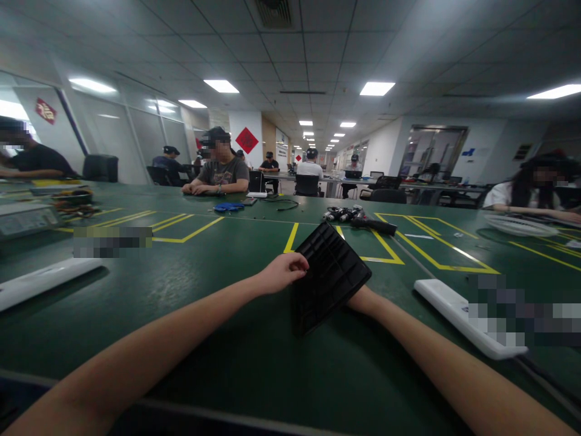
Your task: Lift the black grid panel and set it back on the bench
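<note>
A black ribbed plastic panel [327, 275] is held tilted above the green table [227, 303] in front of me. My left hand [284, 271] grips its left edge with fingers curled. My right hand [358, 298] is behind the panel's lower right side, and its fingers are hidden by the panel.
A white power strip [467, 315] lies at the right, another white bar [43, 280] at the left. Black tools and small parts [358, 217] sit beyond the panel inside yellow floor-tape lines. A blue item [228, 207] lies before a seated person [221, 172] opposite. More people work at the sides.
</note>
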`<state>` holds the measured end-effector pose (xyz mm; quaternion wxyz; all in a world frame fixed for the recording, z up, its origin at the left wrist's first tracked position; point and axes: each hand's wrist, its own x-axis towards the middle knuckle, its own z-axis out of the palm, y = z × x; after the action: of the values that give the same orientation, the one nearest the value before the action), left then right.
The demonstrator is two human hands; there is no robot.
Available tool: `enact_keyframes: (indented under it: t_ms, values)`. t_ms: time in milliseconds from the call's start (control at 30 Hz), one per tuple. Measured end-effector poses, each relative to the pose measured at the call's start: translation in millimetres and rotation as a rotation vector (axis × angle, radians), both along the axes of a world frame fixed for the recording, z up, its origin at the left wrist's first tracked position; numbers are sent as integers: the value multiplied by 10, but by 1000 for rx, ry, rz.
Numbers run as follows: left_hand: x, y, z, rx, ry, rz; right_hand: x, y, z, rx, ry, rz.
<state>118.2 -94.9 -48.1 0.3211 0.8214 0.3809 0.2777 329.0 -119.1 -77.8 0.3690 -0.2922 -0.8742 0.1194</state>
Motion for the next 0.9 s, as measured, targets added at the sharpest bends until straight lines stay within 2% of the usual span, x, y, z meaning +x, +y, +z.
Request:
enact_keyframes:
  t_ms: [133, 267, 400, 533, 667, 767, 900]
  values:
    - [2, 1, 1, -33, -43, 25, -9, -16, 32, 40, -13, 31]
    - [20, -7, -3, -46, 13, 58, -29, -45, 75, 31, 8, 59]
    - [19, -12, 9, -2, -22, 2, -12, -15, 41, 44, 4, 30]
    - [5, -5, 11, 44, -5, 33, 13, 39, -16, 89, -41, 11]
    - [27, -6, -8, 61, 13, 64, 4, 25, 1, 95, -50, 10]
    - [64, -17, -5, -87, -66, 131, -13, -18, 49, 57, -29, 30]
    - [93, -37, 57, -470, -467, 205, -16, -30, 69, 70, -19, 45]
